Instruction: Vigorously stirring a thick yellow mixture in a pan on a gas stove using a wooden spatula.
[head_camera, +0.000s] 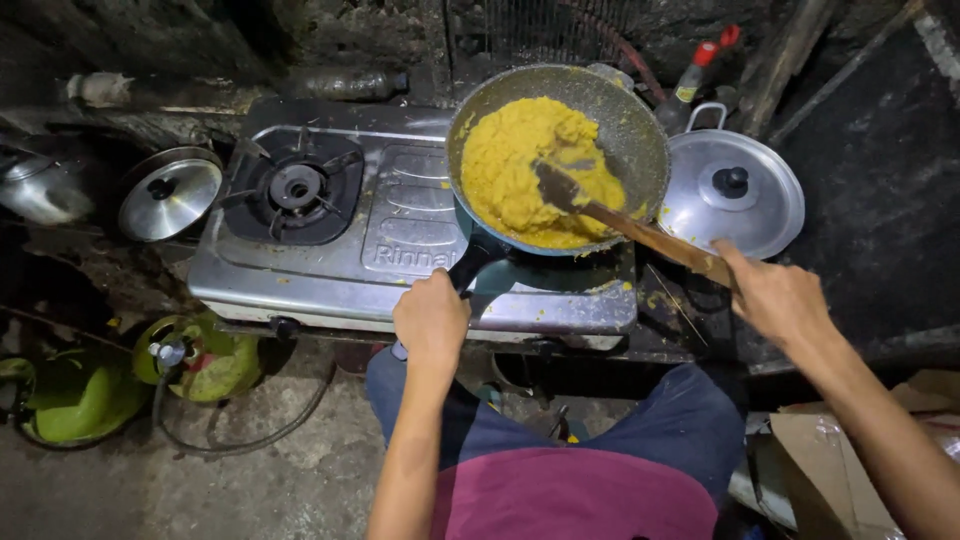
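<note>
A dark frying pan (640, 125) full of thick yellow mash (510, 165) sits on the right burner of a steel two-burner gas stove (330, 270). My left hand (432, 318) grips the pan's black handle (472, 262) at the stove's front edge. My right hand (775, 295) holds the end of a wooden spatula (640, 232), whose dark blade rests in the mash near the pan's middle.
The left burner (295, 188) is bare. A metal pot lid (170, 195) lies left of the stove and a lidded aluminium pot (735, 190) stands to its right. Green gas cylinders (205, 360) with a hose sit on the floor at the left. Cardboard (830, 450) lies at lower right.
</note>
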